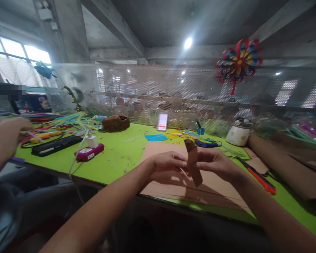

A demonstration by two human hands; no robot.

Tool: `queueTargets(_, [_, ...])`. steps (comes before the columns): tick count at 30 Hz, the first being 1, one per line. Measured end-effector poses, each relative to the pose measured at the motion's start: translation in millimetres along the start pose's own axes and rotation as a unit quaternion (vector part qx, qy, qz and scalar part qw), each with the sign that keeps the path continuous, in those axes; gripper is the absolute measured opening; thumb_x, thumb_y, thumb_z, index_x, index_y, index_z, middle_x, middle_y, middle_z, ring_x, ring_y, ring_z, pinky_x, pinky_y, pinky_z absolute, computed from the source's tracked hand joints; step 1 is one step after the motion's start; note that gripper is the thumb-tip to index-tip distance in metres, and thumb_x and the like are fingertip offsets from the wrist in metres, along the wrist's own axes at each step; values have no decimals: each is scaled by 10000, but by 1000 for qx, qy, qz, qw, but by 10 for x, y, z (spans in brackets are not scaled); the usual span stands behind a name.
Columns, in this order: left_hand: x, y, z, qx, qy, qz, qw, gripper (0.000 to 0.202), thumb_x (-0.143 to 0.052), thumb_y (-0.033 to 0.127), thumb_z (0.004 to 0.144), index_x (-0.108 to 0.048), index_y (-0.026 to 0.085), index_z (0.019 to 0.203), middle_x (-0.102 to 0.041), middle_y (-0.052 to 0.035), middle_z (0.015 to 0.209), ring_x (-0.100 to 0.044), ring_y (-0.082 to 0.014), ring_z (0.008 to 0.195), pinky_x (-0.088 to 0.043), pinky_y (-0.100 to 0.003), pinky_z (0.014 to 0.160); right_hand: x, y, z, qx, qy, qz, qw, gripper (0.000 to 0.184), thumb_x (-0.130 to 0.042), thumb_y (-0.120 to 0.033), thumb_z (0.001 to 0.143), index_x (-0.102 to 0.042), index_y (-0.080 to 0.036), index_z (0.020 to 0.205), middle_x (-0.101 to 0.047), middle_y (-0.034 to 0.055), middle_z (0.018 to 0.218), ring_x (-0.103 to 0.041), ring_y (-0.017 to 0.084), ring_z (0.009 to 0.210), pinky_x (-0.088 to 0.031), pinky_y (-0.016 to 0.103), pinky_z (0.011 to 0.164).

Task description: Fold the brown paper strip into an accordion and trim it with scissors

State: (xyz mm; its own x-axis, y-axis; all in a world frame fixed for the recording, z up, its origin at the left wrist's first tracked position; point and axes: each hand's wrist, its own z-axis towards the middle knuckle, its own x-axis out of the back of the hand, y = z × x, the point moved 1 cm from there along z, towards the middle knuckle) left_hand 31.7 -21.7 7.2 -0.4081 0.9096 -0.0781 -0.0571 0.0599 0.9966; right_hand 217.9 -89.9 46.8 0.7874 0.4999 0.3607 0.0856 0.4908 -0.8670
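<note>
My left hand and my right hand face each other just above the near side of the table. Between them is a bent strip of brown paper, standing roughly upright with a slight twist. The fingertips of both hands close on its middle, one hand from each side. Beneath them large flat sheets of brown paper lie at the table's front edge. A blue tool with a cord, its exact kind unclear, rests just beyond my right hand.
On the green table sit a magenta power strip, a black case, a brown pouch, blue paper, a white flask and a red-handled cutter. A co-worker's hand is at left. Perforated mesh stands behind.
</note>
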Motion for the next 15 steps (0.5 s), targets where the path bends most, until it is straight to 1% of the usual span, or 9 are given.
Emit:
queueTargets(1, [43, 36, 3, -25, 51, 12, 998, 263, -712, 307, 687, -675, 111, 857, -651, -78, 822, -593, -153, 756, -434, -305, 741, 50, 25, 8, -23, -3, -32, 999, 175, -644, -303, 774, -654, -152, 861, -640, 48, 823, -591, 156, 771, -471, 289, 714])
queueTargets(3, [126, 117, -2, -72, 158, 18, 985, 276, -689, 328, 710, -668, 119, 890, -645, -82, 858, -581, -143, 775, -426, -281, 735, 137, 95, 27, -73, -26, -109, 991, 195, -623, -332, 781, -658, -147, 832, -636, 33, 782, -574, 143, 719, -454, 263, 672])
queueTargets(4, [154, 151, -7, -84, 192, 19, 978, 305, -662, 373, 733, -662, 122, 906, -641, -88, 873, -578, -145, 793, -425, -275, 732, 167, 143, 37, -95, -41, -142, 984, 206, -603, -339, 792, -658, -142, 820, -630, 26, 749, -563, 136, 688, -443, 253, 646])
queueTargets(5, [168, 178, -13, -90, 213, 32, 972, 338, -627, 418, 754, -658, 123, 918, -637, -93, 884, -575, -149, 807, -425, -273, 728, 183, 197, 46, -114, -56, -167, 978, 217, -583, -340, 801, -658, -138, 821, -626, 22, 729, -553, 133, 668, -433, 247, 627])
queueTargets(6, [166, 192, -16, -90, 220, 65, 969, 365, -595, 452, 770, -659, 122, 913, -636, -95, 882, -572, -154, 815, -424, -272, 723, 186, 256, 56, -128, -67, -189, 971, 224, -566, -336, 807, -657, -133, 826, -626, 23, 724, -547, 134, 662, -426, 246, 617])
queueTargets(8, [118, 175, -16, -78, 208, 182, 958, 369, -578, 464, 771, -670, 119, 865, -636, -83, 843, -561, -157, 792, -416, -261, 697, 159, 375, 77, -136, -78, -230, 961, 224, -541, -321, 811, -655, -129, 824, -634, 29, 735, -545, 142, 666, -418, 248, 608])
queueTargets(11, [0, 57, -7, -49, 185, 368, 910, 284, -598, 386, 745, -686, 119, 789, -619, -31, 744, -517, -132, 684, -371, -226, 598, 89, 523, 101, -123, -61, -290, 947, 206, -515, -296, 809, -649, -140, 810, -652, 36, 759, -553, 161, 686, -416, 258, 613])
queueTargets(13, [-59, -30, -6, -31, 175, 440, 880, 269, -572, 359, 754, -689, 117, 758, -585, -3, 673, -472, -115, 617, -324, -218, 535, 61, 592, 109, -120, -50, -310, 942, 196, -517, -292, 802, -648, -147, 813, -660, 42, 763, -555, 169, 689, -415, 261, 610])
queueTargets(15, [-84, -83, -6, -25, 164, 482, 860, 269, -553, 343, 763, -690, 112, 744, -559, 7, 636, -446, -107, 593, -298, -217, 516, 53, 636, 106, -123, -48, -321, 938, 188, -531, -290, 793, -652, -147, 804, -659, 49, 748, -548, 168, 675, -408, 258, 594])
